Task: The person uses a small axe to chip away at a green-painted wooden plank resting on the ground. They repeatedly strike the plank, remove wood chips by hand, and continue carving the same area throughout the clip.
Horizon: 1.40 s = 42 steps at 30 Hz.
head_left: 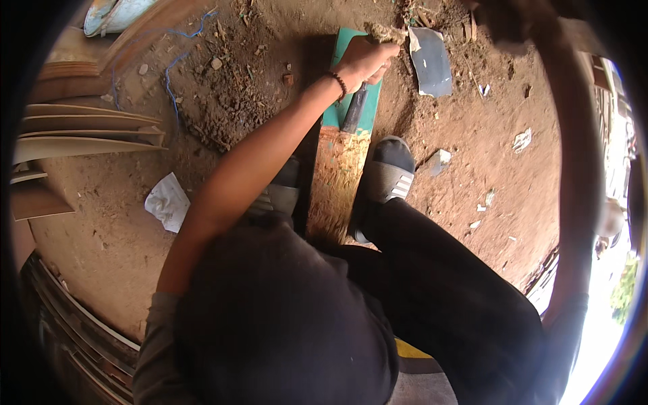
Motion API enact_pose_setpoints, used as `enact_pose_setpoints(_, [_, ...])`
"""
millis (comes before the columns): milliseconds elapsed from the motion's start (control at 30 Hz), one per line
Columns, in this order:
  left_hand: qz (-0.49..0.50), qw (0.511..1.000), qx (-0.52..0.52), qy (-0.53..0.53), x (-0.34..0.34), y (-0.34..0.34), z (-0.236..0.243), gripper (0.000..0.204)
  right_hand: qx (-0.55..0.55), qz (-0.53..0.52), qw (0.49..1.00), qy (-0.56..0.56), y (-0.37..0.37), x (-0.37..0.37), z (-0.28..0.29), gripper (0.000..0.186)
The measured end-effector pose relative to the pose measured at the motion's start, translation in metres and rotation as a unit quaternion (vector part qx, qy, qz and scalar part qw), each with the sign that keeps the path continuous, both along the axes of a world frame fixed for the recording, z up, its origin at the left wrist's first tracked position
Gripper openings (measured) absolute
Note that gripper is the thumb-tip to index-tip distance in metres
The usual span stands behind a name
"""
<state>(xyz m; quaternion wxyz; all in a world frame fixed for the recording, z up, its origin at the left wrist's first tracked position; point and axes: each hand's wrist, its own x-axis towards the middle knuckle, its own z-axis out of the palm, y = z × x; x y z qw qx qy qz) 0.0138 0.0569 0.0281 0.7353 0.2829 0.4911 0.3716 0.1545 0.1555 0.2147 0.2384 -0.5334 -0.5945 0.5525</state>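
A long wooden beam [335, 172] lies between my feet, green paint on its far part and rough, splintered bare wood on its near part. Over the green part, my left hand [364, 61] is closed around a chisel. The chisel's dark flat blade [354, 113] reaches toward me to the border of paint and bare wood, and its frayed, light-coloured handle end [386, 32] sticks out beyond my fist. Raised at the upper right is my right hand [503, 25], dark and smeared by motion. Whether it holds anything cannot be made out.
My sandalled foot [391, 165] stands right of the beam; the other is partly hidden behind my left arm. A grey sheet piece [432, 62] and a crumpled white scrap [167, 202] lie on the dirt. Curved thin boards [88, 135] and blue string [169, 81] are at the left.
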Motion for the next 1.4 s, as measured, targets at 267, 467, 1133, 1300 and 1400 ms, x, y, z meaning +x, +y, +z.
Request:
enact_pose_setpoints(267, [-0.003,1.000,-0.012,-0.026,-0.001,0.003,-0.005,0.039,-0.212,0.113,0.952,-0.188,-0.035,0.012,-0.038,0.029])
enact_pose_setpoints(467, [0.000,0.999,-0.029,-0.022,0.000,0.009,-0.017,0.037,-0.266,0.052,0.959,-0.088,-0.039,0.009,-0.050,0.030])
enact_pose_setpoints(1133, [0.136,0.984,0.096,-0.057,-0.043,-0.042,0.027,0.041,-0.253,-0.138,0.957,-0.009,-0.149,0.089,-0.141,0.033])
enact_pose_setpoints(1300, [0.130,0.983,0.113,-0.059,-0.026,-0.046,0.029,0.039,-0.335,-0.252,0.899,0.126,-0.192,0.107,-0.180,0.028])
enact_pose_setpoints(1400, [0.084,0.989,0.112,-0.045,-0.016,-0.044,0.034,0.036,-0.331,-0.284,0.885,0.166,-0.205,0.108,-0.191,0.026])
